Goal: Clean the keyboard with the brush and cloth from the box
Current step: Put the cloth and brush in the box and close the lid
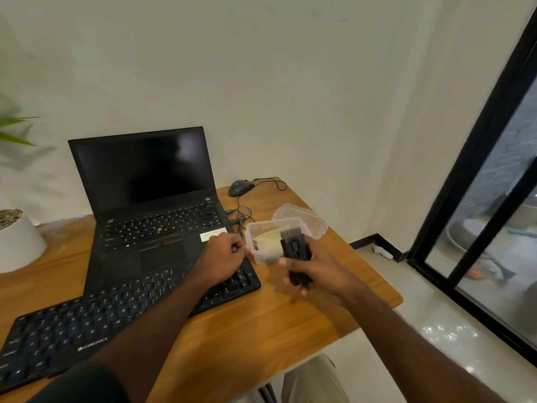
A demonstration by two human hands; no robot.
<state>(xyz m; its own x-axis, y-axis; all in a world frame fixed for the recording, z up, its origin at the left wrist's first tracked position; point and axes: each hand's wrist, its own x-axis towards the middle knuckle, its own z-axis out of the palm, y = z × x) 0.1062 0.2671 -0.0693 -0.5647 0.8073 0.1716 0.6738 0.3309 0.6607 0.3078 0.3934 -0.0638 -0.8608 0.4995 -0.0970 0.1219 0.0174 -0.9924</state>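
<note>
A black external keyboard (87,324) lies slanted across the front of the wooden table, its far end under my left forearm. My right hand (316,271) grips a black brush (295,248) upright, bristles up, just in front of a clear plastic box (255,228). A folded yellowish cloth (268,238) lies inside that box. My left hand (223,257) rests curled at the keyboard's right end, touching the box's near-left corner; whether it pinches the rim is unclear.
An open black laptop (151,199) stands behind the keyboard. The box's clear lid (302,218) lies behind the box. A wired mouse (240,187) sits at the far corner. A white plant pot (17,239) is at left. The table edge (377,309) drops off at right.
</note>
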